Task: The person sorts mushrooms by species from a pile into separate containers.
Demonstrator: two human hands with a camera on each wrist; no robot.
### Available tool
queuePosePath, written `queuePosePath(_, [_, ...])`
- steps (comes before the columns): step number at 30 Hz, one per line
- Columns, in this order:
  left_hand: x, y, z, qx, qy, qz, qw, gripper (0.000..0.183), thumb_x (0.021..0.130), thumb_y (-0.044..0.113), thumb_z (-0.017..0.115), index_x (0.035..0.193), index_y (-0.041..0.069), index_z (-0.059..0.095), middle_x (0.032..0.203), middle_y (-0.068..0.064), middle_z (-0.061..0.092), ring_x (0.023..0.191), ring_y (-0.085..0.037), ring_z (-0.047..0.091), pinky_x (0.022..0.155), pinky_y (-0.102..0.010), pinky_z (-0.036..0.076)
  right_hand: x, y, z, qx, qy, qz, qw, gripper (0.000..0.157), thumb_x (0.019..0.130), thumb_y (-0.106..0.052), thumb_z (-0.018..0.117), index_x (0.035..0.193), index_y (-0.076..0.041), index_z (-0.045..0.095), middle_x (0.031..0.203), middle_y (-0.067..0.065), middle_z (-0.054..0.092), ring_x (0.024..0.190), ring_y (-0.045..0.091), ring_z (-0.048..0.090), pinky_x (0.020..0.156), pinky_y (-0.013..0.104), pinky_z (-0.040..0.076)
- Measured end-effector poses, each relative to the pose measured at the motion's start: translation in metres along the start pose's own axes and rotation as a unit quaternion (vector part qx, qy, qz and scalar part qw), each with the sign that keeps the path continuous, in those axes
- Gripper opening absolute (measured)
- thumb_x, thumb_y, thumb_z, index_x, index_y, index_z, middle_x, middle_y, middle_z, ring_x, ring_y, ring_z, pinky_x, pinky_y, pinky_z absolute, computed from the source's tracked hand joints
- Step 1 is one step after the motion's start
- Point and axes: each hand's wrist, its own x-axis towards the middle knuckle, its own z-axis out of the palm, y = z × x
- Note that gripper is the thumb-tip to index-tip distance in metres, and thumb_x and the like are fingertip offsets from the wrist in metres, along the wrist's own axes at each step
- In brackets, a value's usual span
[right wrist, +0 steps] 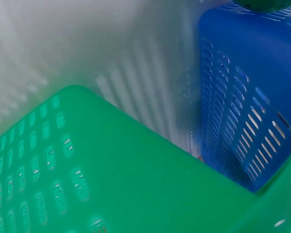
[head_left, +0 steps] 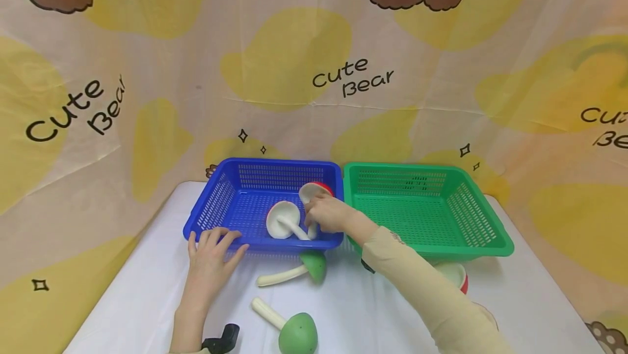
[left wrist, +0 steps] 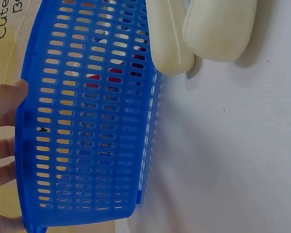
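Inside the blue basket (head_left: 265,166), my right hand (head_left: 330,213) pinches a toy mushroom (head_left: 310,192) with a red cap, its pale underside showing. The fingers hide part of its stem. Beside it in the basket lies another red-capped toy mushroom (head_left: 283,220), underside up, its stem toward the front rim. My left hand (head_left: 212,258) rests on the basket's front left rim, fingers spread; the left wrist view shows its fingertips (left wrist: 12,94) touching that rim. The right wrist view does not show my right hand, only the basket walls.
A green basket (head_left: 407,167) stands right of the blue one. In front of the blue basket lie two green-capped toy mushrooms, one nearer the basket (head_left: 314,267) and one nearer me (head_left: 298,334). Another red-capped mushroom (head_left: 453,275) is partly hidden by my right sleeve.
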Motion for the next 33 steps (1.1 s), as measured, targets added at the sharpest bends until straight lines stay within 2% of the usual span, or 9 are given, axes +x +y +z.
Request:
queuePosePath(4, [0.0,0.0,0.001,0.0,-0.002,0.001,1.0,0.026,0.078,0.024,0.078,0.099,0.011,0.069,0.102,-0.012,0.064,0.104,-0.034,0.051,0.105,-0.074,0.019,-0.001,0.0,0.002,0.004,-0.005,-0.005,1.0,0.03,0.076,0.002,0.068,0.093,-0.022,0.077,0.095,-0.008,0.07,0.095,0.016,0.062,0.107,0.039,0.042])
queuePosePath(8, [0.0,0.0,0.002,0.001,0.0,0.002,1.0,0.026,0.078,0.024,0.078,0.099,0.011,0.069,0.102,-0.012,0.063,0.103,-0.034,0.051,0.105,-0.074,0.019,-0.002,0.002,0.005,0.013,0.007,-0.01,1.0,0.025,0.079,-0.002,0.068,0.091,-0.021,0.077,0.095,-0.006,0.071,0.095,0.017,0.063,0.106,0.036,0.043])
queuePosePath(13, [0.0,0.0,0.002,0.001,0.001,0.004,1.0,0.026,0.078,0.024,0.078,0.098,0.011,0.069,0.101,-0.012,0.063,0.103,-0.034,0.052,0.105,-0.074,0.019,-0.008,0.003,0.007,0.041,0.028,0.009,0.999,0.021,0.083,-0.005,0.068,0.098,-0.018,0.077,0.103,-0.003,0.072,0.102,0.018,0.064,0.103,0.033,0.046])
queuePosePath(21, [0.0,0.0,0.002,0.0,0.004,0.004,1.0,0.026,0.077,0.024,0.079,0.098,0.011,0.069,0.101,-0.012,0.064,0.103,-0.034,0.052,0.105,-0.074,0.019,-0.02,-0.001,-0.006,0.075,0.078,0.024,0.994,0.048,0.074,0.017,0.055,0.11,-0.011,0.071,0.105,0.0,0.072,0.103,0.018,0.066,0.095,0.03,0.052])
queuePosePath(26, [0.0,0.001,0.002,-0.003,0.0,0.001,1.0,0.026,0.077,0.023,0.079,0.099,0.011,0.069,0.102,-0.012,0.063,0.103,-0.034,0.051,0.105,-0.074,0.019,-0.031,-0.004,-0.013,0.091,0.098,0.044,0.99,0.049,0.079,0.018,0.049,0.115,-0.01,0.068,0.108,0.003,0.07,0.104,0.019,0.065,0.094,0.032,0.052])
queuePosePath(33, [0.001,0.001,0.001,-0.002,-0.004,-0.002,1.0,0.026,0.078,0.023,0.079,0.099,0.011,0.069,0.102,-0.012,0.063,0.104,-0.035,0.051,0.106,-0.074,0.018,-0.052,-0.009,-0.023,0.095,0.105,0.084,0.986,0.044,0.086,0.008,0.052,0.122,-0.014,0.064,0.111,0.002,0.069,0.1,0.02,0.063,0.091,0.036,0.052])
